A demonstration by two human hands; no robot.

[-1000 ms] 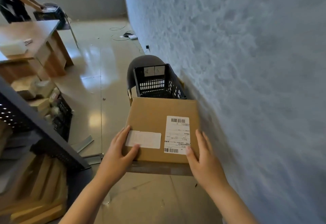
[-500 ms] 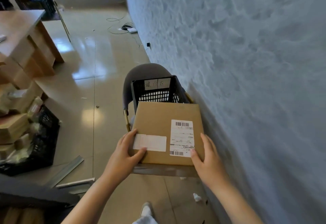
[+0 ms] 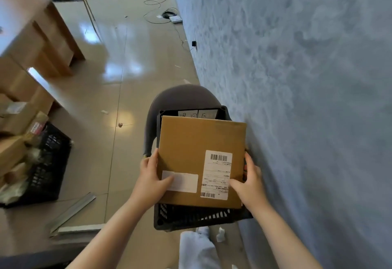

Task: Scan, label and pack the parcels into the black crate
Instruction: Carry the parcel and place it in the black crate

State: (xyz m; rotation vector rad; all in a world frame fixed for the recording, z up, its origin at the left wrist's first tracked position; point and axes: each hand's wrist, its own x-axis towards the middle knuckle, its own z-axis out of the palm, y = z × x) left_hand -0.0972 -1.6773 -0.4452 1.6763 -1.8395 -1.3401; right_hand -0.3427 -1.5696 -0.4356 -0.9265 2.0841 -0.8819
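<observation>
I hold the cardboard parcel (image 3: pixel 199 160) in both hands, low in the centre of the frame, flat side up and directly over the black crate (image 3: pixel 191 218), whose near wall shows below the parcel's bottom edge and whose far rim peeks out above its top edge. My left hand (image 3: pixel 150 181) grips the lower left side, thumb lying across the blank white sticker (image 3: pixel 180 181); my right hand (image 3: pixel 248 186) grips the lower right side, thumb pressed on the corner of the barcoded shipping label (image 3: pixel 216 175), fingers curled around the edge next to the blue wall (image 3: pixel 297 99). So both grips are closed on the parcel and sit on its near half, with the far half reaching away from me toward the top of the frame. The parcel's longer run, as far as I can judge, goes up and down the frame, the same way the crate runs, which is what matters here: it looks nearly as wide as the crate's opening, so I judge it has to go down squarely, edges lined with the walls. The crate rests on a grey chair (image 3: pixel 180 97) tight against the wall on the right, which leaves my right hand little room. I cannot see inside the crate, since the parcel hides it. At the left edge of the frame a second dark crate (image 3: pixel 48 162) holds other parcels.
</observation>
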